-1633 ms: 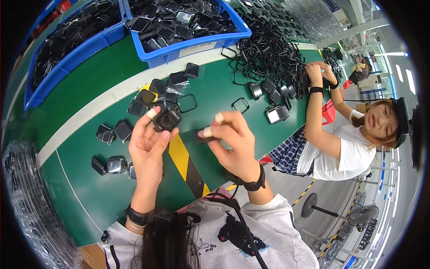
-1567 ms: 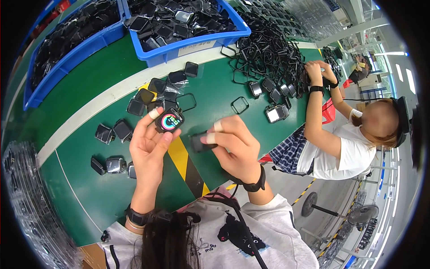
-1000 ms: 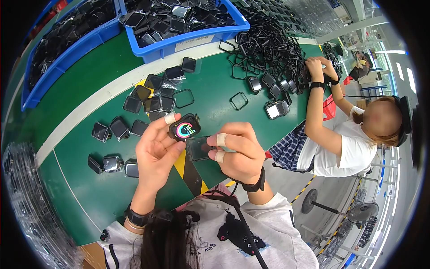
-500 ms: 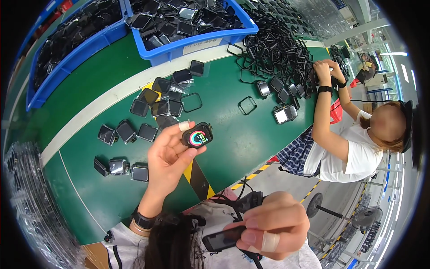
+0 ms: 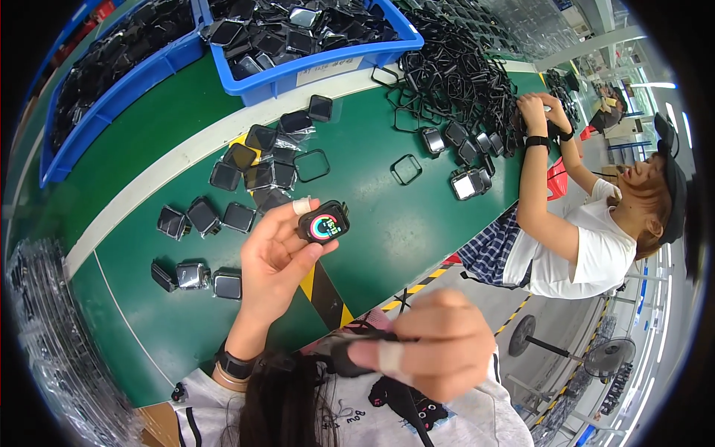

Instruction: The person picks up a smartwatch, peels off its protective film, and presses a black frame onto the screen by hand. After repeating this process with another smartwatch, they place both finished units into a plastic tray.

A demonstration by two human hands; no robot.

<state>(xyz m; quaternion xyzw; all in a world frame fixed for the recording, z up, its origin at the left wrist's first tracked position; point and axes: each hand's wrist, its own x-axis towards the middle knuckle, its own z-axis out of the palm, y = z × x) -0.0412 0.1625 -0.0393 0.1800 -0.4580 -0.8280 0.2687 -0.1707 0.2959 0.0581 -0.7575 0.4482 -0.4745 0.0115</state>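
My left hand (image 5: 279,257) pinches a black smartwatch body (image 5: 325,225) by its edges above the green table, its lit screen with coloured rings facing up. My right hand (image 5: 443,346), with tape round a finger, is closed and smeared by motion close in front of my chest. A small dark flat object (image 5: 346,357) sticks out of its fingertips on the left; its kind is too blurred to make out. Left of my left hand several dark watch bodies (image 5: 203,215) lie loose, some in clear film. One thin black frame (image 5: 311,165) lies beyond the smartwatch.
Two blue bins (image 5: 320,71) full of dark watch parts stand at the back. A heap of black frames (image 5: 465,93) covers the far right. A co-worker (image 5: 588,238) handles parts there. Near them lie more watch bodies (image 5: 468,183). Striped tape (image 5: 325,298) crosses the table.
My right hand has moved left and slightly up, bringing its dark object closer to my left hand. The left hand still holds the smartwatch. The view has shifted slightly; the co-worker's head has turned.
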